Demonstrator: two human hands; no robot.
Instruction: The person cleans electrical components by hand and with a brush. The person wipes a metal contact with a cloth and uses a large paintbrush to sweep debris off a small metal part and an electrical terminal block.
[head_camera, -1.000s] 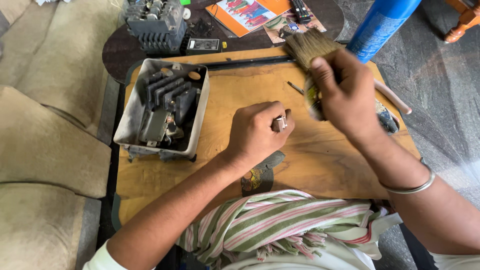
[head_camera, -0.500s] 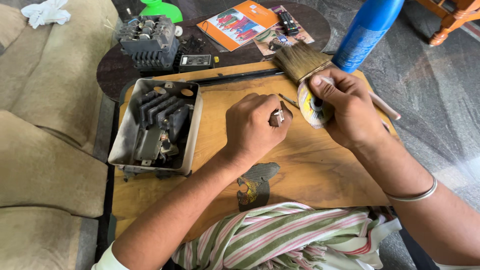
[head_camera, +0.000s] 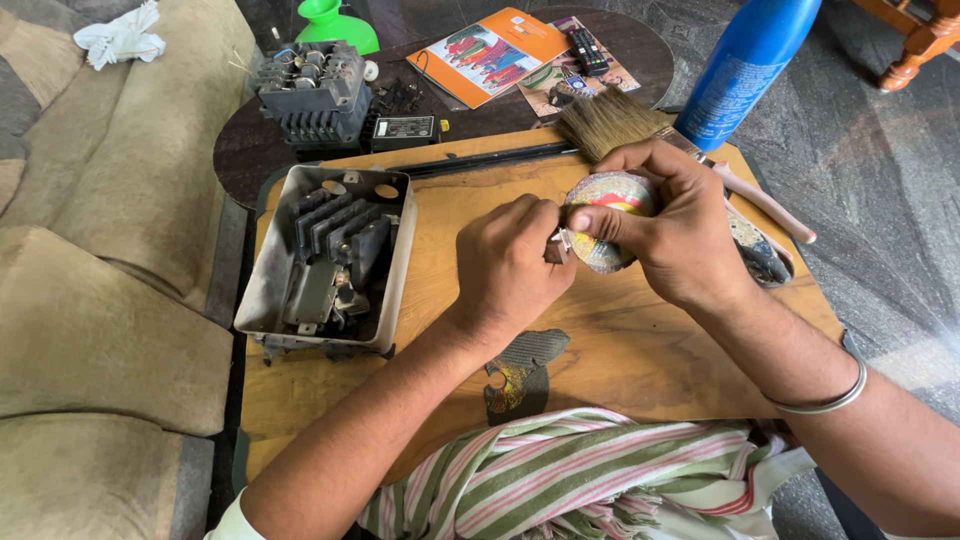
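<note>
My left hand (head_camera: 510, 262) is closed around a small metal part (head_camera: 558, 243) over the wooden board (head_camera: 640, 320). My right hand (head_camera: 680, 230) grips a wide paint brush (head_camera: 612, 122) by its colourful painted handle (head_camera: 605, 200). The handle's rounded end is tipped down against the small part in my left hand, and the bristles point away toward the far edge. An open grey metal box (head_camera: 270, 270) with dark electrical parts inside sits on the board just left of my left hand.
A blue spray can (head_camera: 750, 60) stands at the board's far right. A dark round table behind holds a grey electrical block (head_camera: 310, 85), an orange booklet (head_camera: 490, 45) and a remote (head_camera: 590, 50). Beige sofa cushions (head_camera: 100, 300) lie left. A striped cloth (head_camera: 580, 470) covers my lap.
My right hand has turned the brush and lowered it, bringing the handle end onto the small part in my left hand. The view has shifted slightly.
</note>
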